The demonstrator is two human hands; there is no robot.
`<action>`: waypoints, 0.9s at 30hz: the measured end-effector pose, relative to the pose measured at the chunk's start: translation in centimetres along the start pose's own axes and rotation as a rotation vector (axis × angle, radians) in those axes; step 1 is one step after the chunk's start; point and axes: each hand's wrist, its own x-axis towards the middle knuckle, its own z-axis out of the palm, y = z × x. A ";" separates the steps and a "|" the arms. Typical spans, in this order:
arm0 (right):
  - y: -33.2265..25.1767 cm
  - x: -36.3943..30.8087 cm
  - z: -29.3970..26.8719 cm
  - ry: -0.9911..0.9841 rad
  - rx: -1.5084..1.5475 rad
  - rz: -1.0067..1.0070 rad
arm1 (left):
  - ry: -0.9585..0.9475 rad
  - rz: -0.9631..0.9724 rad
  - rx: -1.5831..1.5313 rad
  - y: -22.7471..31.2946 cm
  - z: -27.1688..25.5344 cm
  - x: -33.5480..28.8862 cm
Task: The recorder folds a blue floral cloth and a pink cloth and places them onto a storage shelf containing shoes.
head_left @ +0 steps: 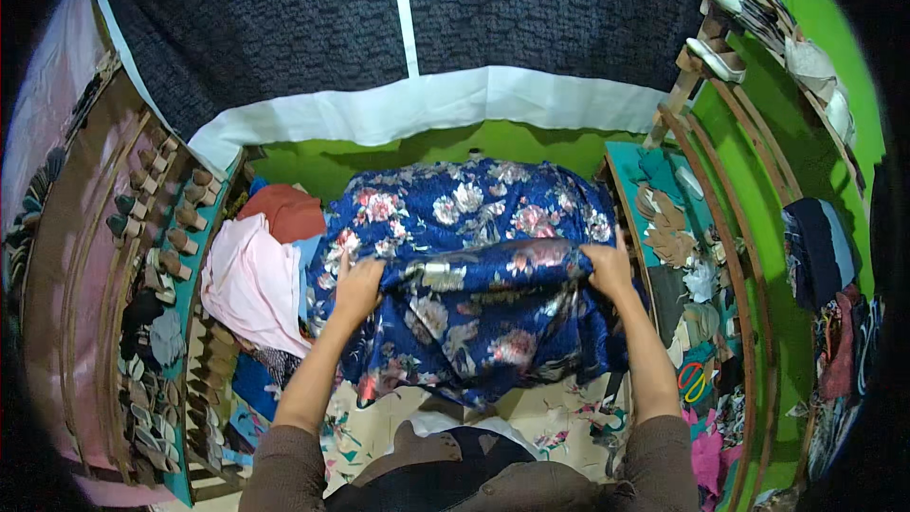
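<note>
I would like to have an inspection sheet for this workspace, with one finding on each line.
Surface: hidden under the cloth; its condition cannot be told.
Main item: blue floral cloth, spread wide, with a raised fold across it between the hands.
Left hand: the left hand grips the fold at its left end.
Right hand: the right hand grips the fold at its right end.
Clutter: pink cloth and reddish-brown cloth heaped at left; scissors among fabric pieces at right; scraps on the floor.
Cables: nothing seen.
Surroundings: dark curtain ahead, green wall at right, shoe-shaped pieces on the left rack.
</note>
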 end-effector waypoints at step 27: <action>-2.1 5.6 -7.1 0.629 -0.364 -0.178 | 0.478 0.240 0.353 -4.3 -10.4 8.2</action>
